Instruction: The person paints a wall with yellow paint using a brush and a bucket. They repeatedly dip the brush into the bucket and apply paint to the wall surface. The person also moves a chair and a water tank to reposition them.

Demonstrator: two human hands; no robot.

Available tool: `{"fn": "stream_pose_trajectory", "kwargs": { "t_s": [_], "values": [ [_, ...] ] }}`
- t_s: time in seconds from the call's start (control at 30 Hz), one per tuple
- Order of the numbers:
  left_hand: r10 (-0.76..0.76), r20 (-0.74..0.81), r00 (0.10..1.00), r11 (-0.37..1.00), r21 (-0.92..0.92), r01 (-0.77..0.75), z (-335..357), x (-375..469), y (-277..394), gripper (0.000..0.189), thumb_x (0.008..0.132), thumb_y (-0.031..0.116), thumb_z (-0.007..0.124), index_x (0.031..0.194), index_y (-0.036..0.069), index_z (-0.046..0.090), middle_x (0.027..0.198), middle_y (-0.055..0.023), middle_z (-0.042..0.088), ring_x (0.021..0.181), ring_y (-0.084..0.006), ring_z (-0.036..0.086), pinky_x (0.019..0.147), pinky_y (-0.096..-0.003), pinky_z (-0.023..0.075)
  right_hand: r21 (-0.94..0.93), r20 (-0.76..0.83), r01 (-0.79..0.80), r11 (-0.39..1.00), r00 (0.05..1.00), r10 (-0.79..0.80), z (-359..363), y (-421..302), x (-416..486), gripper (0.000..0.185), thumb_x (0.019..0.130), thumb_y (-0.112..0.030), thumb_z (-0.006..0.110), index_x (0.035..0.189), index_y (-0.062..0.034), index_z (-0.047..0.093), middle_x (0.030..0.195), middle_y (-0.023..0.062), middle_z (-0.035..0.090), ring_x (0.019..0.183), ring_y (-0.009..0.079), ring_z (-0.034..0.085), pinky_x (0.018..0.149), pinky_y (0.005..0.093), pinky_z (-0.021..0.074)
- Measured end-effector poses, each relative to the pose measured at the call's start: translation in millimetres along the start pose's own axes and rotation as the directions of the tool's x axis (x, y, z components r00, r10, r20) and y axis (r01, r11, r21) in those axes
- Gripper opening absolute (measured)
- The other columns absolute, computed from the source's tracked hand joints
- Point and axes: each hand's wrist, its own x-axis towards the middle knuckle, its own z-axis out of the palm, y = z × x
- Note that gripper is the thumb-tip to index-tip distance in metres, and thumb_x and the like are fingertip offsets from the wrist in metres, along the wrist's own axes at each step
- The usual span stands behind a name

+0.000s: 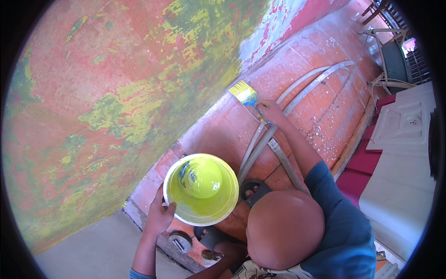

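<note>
My left hand (162,211) grips the near-left rim of a round plastic tub (232,174), thumb over the edge. The tub is tilted towards me. Bright yellow-green paint (204,179) lies inside, with a dark blue smear at one side. My right hand (270,111) holds a wide flat paintbrush (248,96) by its handle, mostly hidden by the fingers. Its bristles are coated in yellow-green and point towards the foot of a wall (115,104). Patches of yellow, green and reddish paint cover that wall, and a whitish strip shows further along.
Grey bent tubes (306,87) lie across the orange tiled floor (271,178) under my right arm. Near my sandals (256,190) is a small round lid or tin (180,242). A chair (393,59) stands far right, beyond a white plastic piece (397,167). Paint flakes speckle the tiles.
</note>
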Motion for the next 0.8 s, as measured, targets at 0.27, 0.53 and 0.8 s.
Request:
{"fn": "stream_pose_trajectory", "kwargs": {
  "t_s": [0.27, 0.53, 0.8],
  "values": [
    [-0.024, -0.013, 1.0, 0.998, -0.056, 0.023, 3.2, -2.3, 1.2, 0.073, 0.091, -0.007, 0.056, 0.16, 0.006, 0.036, 0.138, -0.022, 0.063, 0.115, -0.0212, 0.067, 0.082, -0.0308, 0.0579, -0.055, -0.013, 0.213, 0.976, 0.977, -0.214, 11.9, -9.8, 24.1, 0.029, 0.101, -0.024, 0.062, 0.087, 0.0002, 0.07, 0.069, 0.0048, 0.063, 0.055, 0.0136, 0.058, 0.051, 0.0341, 0.0466],
    [-0.099, -0.005, 0.995, 0.994, -0.048, 0.098, 0.8, -3.4, 2.9, 0.072, 0.092, -0.007, 0.056, 0.16, 0.005, 0.036, 0.141, -0.02, 0.061, 0.117, -0.0202, 0.064, 0.085, -0.0309, 0.057, -0.056, 0.013, 0.001, 0.998, 1.0, 0.0, 7.4, 1.5, 16.7, 0.031, 0.1, -0.026, 0.064, 0.087, 0.0018, 0.071, 0.068, 0.008, 0.065, 0.057, 0.0163, 0.062, 0.056, 0.0362, 0.0499],
    [-0.093, -0.018, 0.996, 0.994, -0.053, 0.092, 3.6, -4.5, 3.4, 0.073, 0.092, -0.007, 0.057, 0.16, 0.006, 0.036, 0.139, -0.0215, 0.063, 0.106, -0.0183, 0.069, 0.079, -0.0293, 0.0579, 0.122, -0.04, 0.022, 0.992, 0.999, -0.017, 11.5, 0.7, 2.3, 0.031, 0.1, -0.025, 0.063, 0.085, 0.0005, 0.07, 0.067, 0.0065, 0.063, 0.055, 0.0149, 0.06, 0.052, 0.0337, 0.0487]
  ]
}}
